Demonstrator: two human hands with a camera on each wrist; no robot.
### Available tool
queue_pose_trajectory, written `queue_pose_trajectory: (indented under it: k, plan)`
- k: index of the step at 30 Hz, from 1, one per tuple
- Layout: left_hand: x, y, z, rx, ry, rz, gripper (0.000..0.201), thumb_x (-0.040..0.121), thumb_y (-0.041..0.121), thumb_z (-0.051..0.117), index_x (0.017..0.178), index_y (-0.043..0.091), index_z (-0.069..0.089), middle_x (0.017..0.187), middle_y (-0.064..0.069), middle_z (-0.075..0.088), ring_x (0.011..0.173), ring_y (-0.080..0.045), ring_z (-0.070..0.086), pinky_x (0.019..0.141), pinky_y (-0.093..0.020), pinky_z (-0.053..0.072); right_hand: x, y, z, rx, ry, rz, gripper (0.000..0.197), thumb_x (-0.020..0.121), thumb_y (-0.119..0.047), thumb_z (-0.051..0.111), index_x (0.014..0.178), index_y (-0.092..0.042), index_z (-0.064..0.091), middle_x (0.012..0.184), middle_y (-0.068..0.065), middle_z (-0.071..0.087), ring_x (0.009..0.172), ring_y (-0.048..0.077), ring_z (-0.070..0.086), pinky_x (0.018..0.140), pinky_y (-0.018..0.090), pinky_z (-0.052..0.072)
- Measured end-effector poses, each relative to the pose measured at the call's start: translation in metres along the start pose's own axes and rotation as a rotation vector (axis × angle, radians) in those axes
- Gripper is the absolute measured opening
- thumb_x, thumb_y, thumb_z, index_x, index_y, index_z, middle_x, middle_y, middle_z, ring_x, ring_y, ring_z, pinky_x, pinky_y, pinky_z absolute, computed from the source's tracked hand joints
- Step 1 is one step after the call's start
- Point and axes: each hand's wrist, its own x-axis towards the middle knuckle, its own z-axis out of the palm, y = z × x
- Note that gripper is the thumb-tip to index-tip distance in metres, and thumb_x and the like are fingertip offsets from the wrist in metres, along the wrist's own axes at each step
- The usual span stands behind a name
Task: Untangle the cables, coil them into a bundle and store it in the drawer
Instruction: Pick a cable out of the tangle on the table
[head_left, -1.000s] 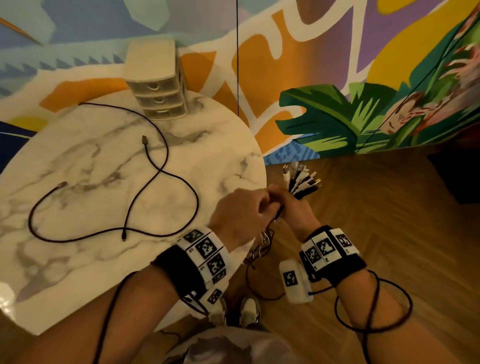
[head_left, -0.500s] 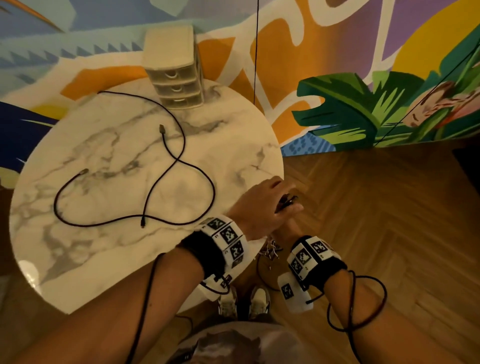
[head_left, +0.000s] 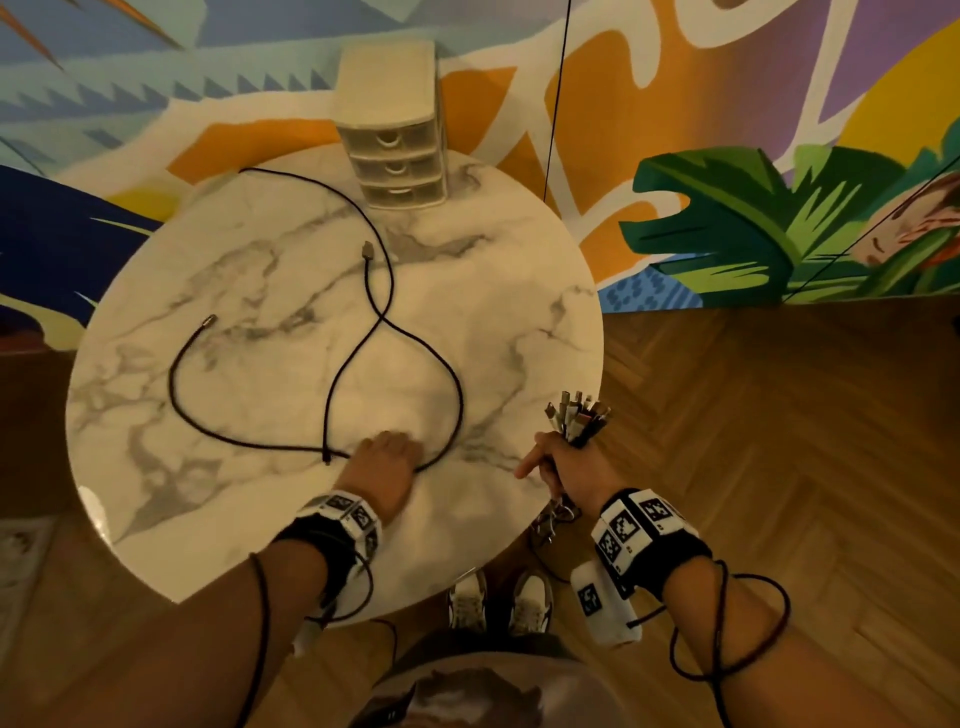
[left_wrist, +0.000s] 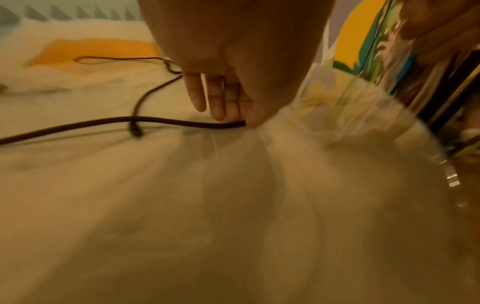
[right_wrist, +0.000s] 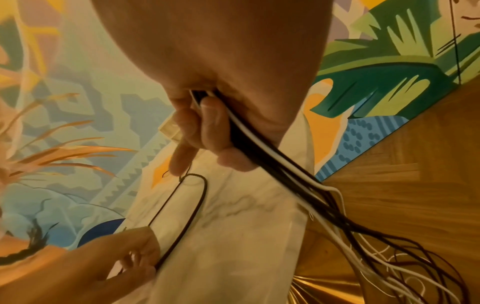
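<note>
Two black cables lie crossed on the round marble table (head_left: 519, 270). My left hand (head_left: 387, 457) is down on the near loop of the longer black cable (head_left: 460, 405), and its thumb and fingertips (left_wrist: 233, 121) pinch that cable (left_wrist: 155, 120) against the tabletop. The shorter black cable (head_left: 332, 384) ends just left of that hand. Off the table's right edge, my right hand (head_left: 563, 462) grips a bundle of black and white cables (right_wrist: 259, 148); their plugs (head_left: 576, 421) stick up above the fist and the loose ends (right_wrist: 389, 257) hang toward the floor. The small drawer unit (head_left: 397, 156) stands at the table's far edge, its drawers closed.
A painted mural wall (head_left: 727, 208) runs behind the table. Wooden parquet floor (head_left: 779, 467) lies to the right. My shoes (head_left: 498, 597) stand below the table's near edge. A dark cord (head_left: 727, 623) loops around my right forearm.
My left hand has left the bundle and moved left onto the table, down onto the black cable. The right hand keeps the bundle, now held upright beside the table edge.
</note>
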Motion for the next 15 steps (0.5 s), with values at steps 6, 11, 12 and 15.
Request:
queue_pose_trajectory:
  k: [6, 11, 12, 15]
  plan:
    - [0.001, 0.083, -0.023, -0.11, 0.112, 0.331, 0.029, 0.091, 0.023, 0.045, 0.119, 0.014, 0.05, 0.122, -0.006, 0.052, 0.114, -0.025, 0.045, 0.098, -0.035, 0.032, 0.005, 0.01, 0.006, 0.068, 0.026, 0.124, 0.046, 0.099, -0.041, 0.041, 0.083, -0.005, 0.066, 0.038, 0.0, 0.043, 0.028, 0.01, 0.036, 0.037, 0.021, 0.031]
    - [-0.005, 0.082, -0.028, -0.22, -0.085, 0.384, 0.022, 0.094, 0.021, 0.045, 0.109, 0.008, 0.054, 0.114, -0.01, 0.055, 0.105, -0.027, 0.05, 0.088, -0.032, 0.034, 0.008, -0.009, -0.001, 0.296, -0.071, -0.002, 0.044, 0.097, -0.035, 0.047, 0.062, -0.013, 0.062, 0.049, 0.001, 0.033, 0.035, 0.009, 0.022, 0.038, 0.021, 0.023]
    - [0.0, 0.079, -0.03, -0.453, -0.125, 0.296, 0.019, 0.095, 0.019, 0.044, 0.105, 0.007, 0.055, 0.108, -0.011, 0.058, 0.099, -0.027, 0.054, 0.083, -0.029, 0.037, 0.007, -0.01, -0.001, 0.27, -0.081, -0.021, 0.044, 0.097, -0.034, 0.048, 0.06, -0.013, 0.058, 0.05, 0.0, 0.033, 0.036, 0.008, 0.023, 0.038, 0.02, 0.024]
    - [0.029, 0.067, -0.055, -1.526, -0.124, -0.239, 0.02, 0.099, 0.017, 0.039, 0.092, 0.011, 0.056, 0.089, -0.012, 0.066, 0.079, -0.023, 0.06, 0.068, -0.026, 0.045, -0.004, -0.007, 0.003, 0.11, -0.143, -0.066, 0.043, 0.097, -0.036, 0.047, 0.062, -0.012, 0.053, 0.042, -0.008, 0.036, 0.036, 0.008, 0.029, 0.04, 0.021, 0.027]
